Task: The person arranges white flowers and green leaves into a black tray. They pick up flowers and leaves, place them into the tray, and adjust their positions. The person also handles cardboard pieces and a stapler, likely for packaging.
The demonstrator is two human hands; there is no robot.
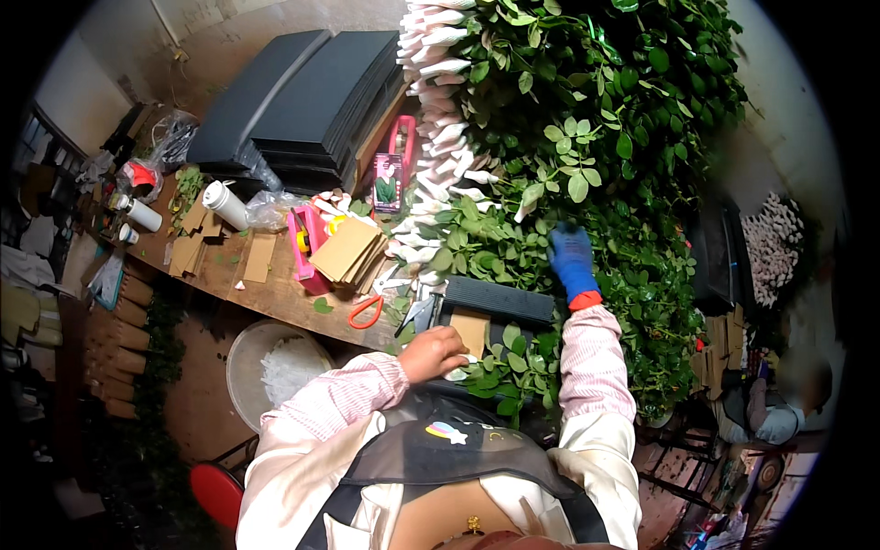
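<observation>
My bare left hand (433, 356) is closed at the near end of a black ridged tray (500, 300), its fingers curled over a white-sleeved flower (456, 373). Green leafy stems (515, 365) spread to the right of that hand. A tan cardboard piece (470, 330) lies in the tray beside my fingertips. In a blue glove, my right hand (573, 258) reaches among the leaves of a big heap of leafy stems (587, 170). Its fingers are dark and blurred, so their grip is hidden. White-sleeved flower heads (445, 137) line the heap's left side.
Orange-handled scissors (367, 310) lie left of the tray, near a stack of cardboard pieces (350, 251) and a pink holder (306, 243). Black sheets (321, 96) are piled farther back. Below the table edge stands a pale bin (252, 371). Another person (779, 417) is at the far right.
</observation>
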